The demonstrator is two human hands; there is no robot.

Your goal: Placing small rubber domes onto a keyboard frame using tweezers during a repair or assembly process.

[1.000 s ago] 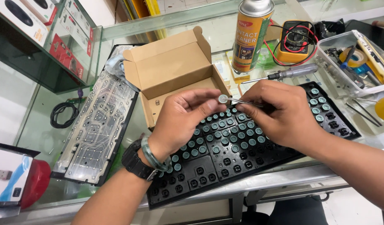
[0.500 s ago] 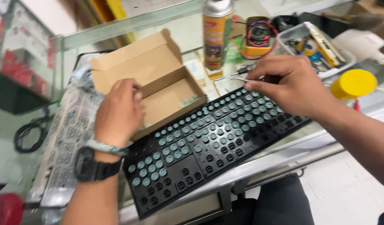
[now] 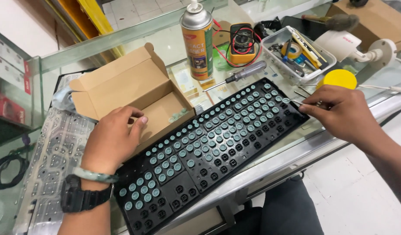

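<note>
Black keyboard frame (image 3: 209,161) mid-frame, your right hand (image 3: 339,113) pinching what looks like tweezers (image 3: 296,102) at its right end, your left hand (image 3: 113,139) loosely curled, empty, over the cardboard box (image 3: 122,87).

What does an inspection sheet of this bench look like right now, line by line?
Surface: glass counter with a metal front edge.
Job's things: black keyboard frame lying diagonally, pale round domes in many sockets; open cardboard box with a few domes inside.
Clutter: spray can, screwdriver, parts tray, yellow lid.
Hands: left hand at the box; right hand pinching tweezers at the frame's far end.
Cables: multimeter leads; black coil under the glass.
Surroundings: tiled floor.
</note>
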